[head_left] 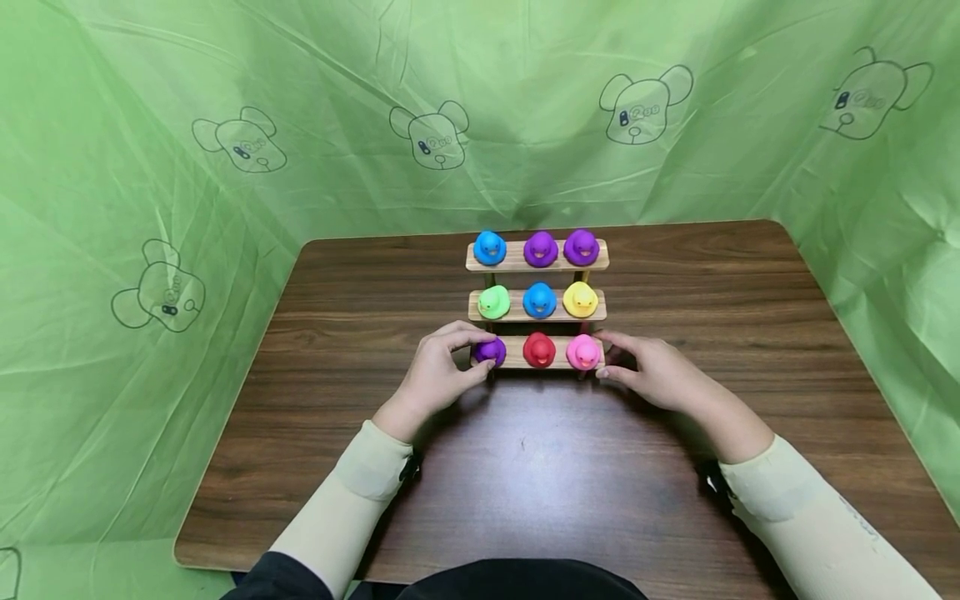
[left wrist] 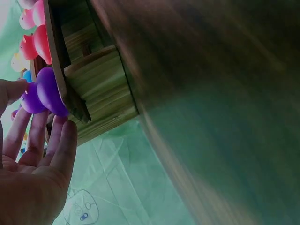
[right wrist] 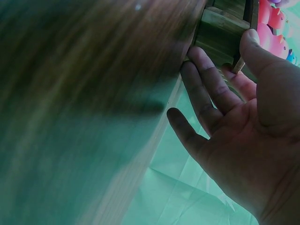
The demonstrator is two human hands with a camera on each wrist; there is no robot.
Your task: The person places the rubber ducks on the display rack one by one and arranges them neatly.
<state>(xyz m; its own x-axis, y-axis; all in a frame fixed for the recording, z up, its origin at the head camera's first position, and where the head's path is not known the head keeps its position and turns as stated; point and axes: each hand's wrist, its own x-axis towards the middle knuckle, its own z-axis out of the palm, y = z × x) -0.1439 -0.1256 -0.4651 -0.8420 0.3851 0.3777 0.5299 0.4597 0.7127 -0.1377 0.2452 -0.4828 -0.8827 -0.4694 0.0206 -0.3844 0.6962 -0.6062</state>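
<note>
A three-tier wooden stand [head_left: 517, 363] bears small rubber ducks. My left hand [head_left: 442, 367] pinches the purple duck [head_left: 490, 351] at the left end of the lowest tier, thumb on one side and fingers on the other. In the left wrist view this purple duck [left wrist: 46, 91] sits at the board's edge. My right hand [head_left: 660, 373] is at the right end of that tier, beside the pink duck [head_left: 584, 352]. The right wrist view shows its thumb [right wrist: 253, 40] at the board's edge and the other fingers spread. Between them sits a red duck [head_left: 539, 350].
Green, blue and yellow ducks [head_left: 581, 300] line the middle tier. On the top tier stand a blue duck [head_left: 490, 247] and two purple ducks [head_left: 541, 249]. The brown wooden table [head_left: 360, 292] is enclosed by green cloth [head_left: 525, 183] at the back and sides.
</note>
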